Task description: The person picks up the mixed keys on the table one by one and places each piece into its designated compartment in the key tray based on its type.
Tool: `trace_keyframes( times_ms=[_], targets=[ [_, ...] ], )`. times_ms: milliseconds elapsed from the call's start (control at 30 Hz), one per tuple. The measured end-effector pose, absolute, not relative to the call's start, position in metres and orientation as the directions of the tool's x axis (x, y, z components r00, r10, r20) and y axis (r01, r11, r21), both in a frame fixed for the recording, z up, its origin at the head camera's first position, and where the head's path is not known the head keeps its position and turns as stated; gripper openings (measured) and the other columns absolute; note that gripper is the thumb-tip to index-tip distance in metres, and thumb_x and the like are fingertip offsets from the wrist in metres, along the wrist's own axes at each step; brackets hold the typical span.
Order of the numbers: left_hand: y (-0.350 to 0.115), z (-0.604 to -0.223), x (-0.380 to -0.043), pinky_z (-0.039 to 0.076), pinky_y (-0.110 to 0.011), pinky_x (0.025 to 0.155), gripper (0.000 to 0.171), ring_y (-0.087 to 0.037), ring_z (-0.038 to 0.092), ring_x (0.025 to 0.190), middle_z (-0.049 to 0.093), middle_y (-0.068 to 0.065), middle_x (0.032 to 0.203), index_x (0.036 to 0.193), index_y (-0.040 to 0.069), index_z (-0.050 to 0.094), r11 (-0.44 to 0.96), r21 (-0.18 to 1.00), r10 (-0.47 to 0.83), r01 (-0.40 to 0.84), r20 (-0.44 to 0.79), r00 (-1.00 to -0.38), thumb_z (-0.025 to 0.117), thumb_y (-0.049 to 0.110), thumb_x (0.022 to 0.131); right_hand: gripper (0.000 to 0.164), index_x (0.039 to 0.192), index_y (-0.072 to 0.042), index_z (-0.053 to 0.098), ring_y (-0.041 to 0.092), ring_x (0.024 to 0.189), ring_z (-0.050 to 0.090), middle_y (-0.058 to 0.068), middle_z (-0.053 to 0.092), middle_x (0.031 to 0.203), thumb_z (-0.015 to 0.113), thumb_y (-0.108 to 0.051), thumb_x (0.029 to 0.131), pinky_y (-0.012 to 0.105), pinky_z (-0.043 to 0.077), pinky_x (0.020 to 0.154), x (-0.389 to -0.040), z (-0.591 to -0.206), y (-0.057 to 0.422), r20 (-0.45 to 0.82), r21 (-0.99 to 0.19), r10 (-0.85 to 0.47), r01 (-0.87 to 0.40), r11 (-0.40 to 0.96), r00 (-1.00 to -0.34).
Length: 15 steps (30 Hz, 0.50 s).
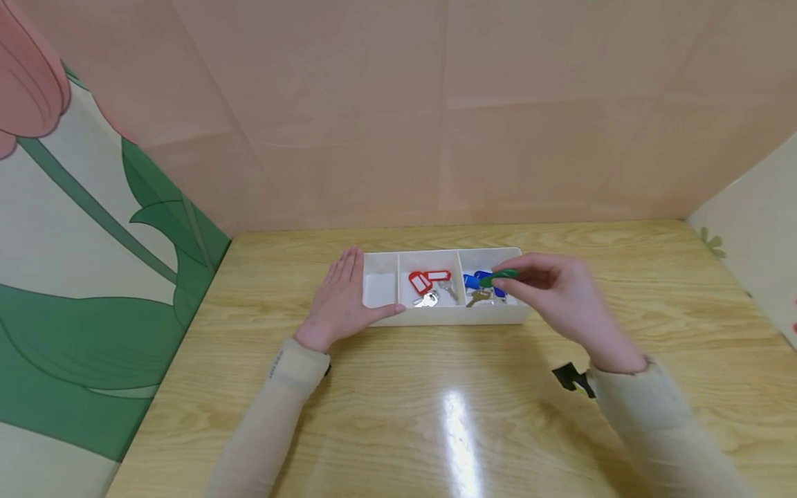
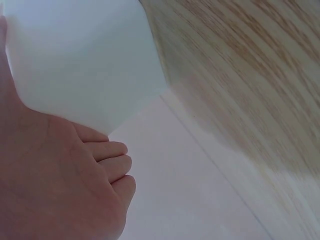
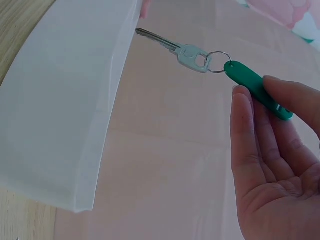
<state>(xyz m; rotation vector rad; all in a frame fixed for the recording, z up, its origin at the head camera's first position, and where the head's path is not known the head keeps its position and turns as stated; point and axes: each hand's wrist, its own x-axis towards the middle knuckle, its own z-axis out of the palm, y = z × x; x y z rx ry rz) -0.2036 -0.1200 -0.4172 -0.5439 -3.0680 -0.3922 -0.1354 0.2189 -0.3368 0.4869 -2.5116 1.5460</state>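
Note:
A white three-compartment box point(image 1: 463, 316) stands on the table. My left hand point(image 1: 339, 301) rests against its left end with straight fingers, the thumb lying on the front rim. Over the right compartment, my right hand point(image 1: 569, 294) pinches a green key tag point(image 3: 252, 85) between thumb and fingers. From the tag's ring extends a silver key point(image 3: 190, 57), level with the box's rim in the right wrist view. Red key tags point(image 1: 420, 282) with silver keys point(image 1: 428, 299) lie in the middle compartment. Blue key tags point(image 1: 472, 281) and a brass-coloured key point(image 1: 478, 297) show in the right one, partly hidden by the hand.
The wood-grain table point(image 1: 386, 387) extends around the box. Behind it rises a pinkish wall covering point(image 1: 436, 138), and a flower-patterned panel point(image 1: 93, 332) borders the left side. A pale wall point(image 1: 759, 228) stands at the right. A black strap piece point(image 1: 568, 377) sticks out at the right cuff.

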Motion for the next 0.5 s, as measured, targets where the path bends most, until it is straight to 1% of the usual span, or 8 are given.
trace_keyframes(
  times_ms=[200, 400, 500],
  targets=[
    [-0.12, -0.417, -0.204, 0.003, -0.038, 0.124, 0.134, -0.028, 0.004, 0.155, 0.006, -0.018, 0.168, 0.161, -0.004, 0.005, 0.909, 0.243, 0.338, 0.338, 0.042, -0.94, 0.045, 0.093, 0.077, 0.014, 0.105, -0.006, 0.079, 0.016, 0.083, 0.073, 0.008, 0.075, 0.099, 0.079, -0.008, 0.091, 0.023, 0.06, 0.072, -0.139, -0.338, 0.211, 0.288, -0.856, -0.216, -0.352, 0.378, -0.933],
    [-0.12, -0.417, -0.205, 0.004, -0.039, 0.124, 0.134, -0.029, 0.006, 0.154, 0.008, -0.019, 0.168, 0.161, -0.004, 0.006, 0.908, 0.245, 0.338, 0.34, 0.052, -0.94, 0.048, 0.092, 0.077, 0.014, 0.105, -0.005, 0.078, 0.024, 0.088, 0.074, 0.008, 0.074, 0.103, 0.078, -0.007, 0.091, 0.026, 0.06, 0.076, -0.144, -0.342, 0.204, 0.279, -0.877, -0.247, -0.35, 0.328, -0.928],
    [-0.12, -0.417, -0.205, 0.005, -0.039, 0.124, 0.134, -0.029, 0.007, 0.154, 0.009, -0.02, 0.168, 0.161, -0.005, 0.007, 0.907, 0.244, 0.34, 0.343, 0.058, -0.939, 0.049, 0.092, 0.077, 0.015, 0.105, -0.006, 0.079, 0.024, 0.089, 0.073, 0.008, 0.074, 0.104, 0.079, -0.008, 0.091, 0.026, 0.06, 0.078, -0.146, -0.343, 0.199, 0.275, -0.883, -0.257, -0.349, 0.312, -0.926]
  ],
)
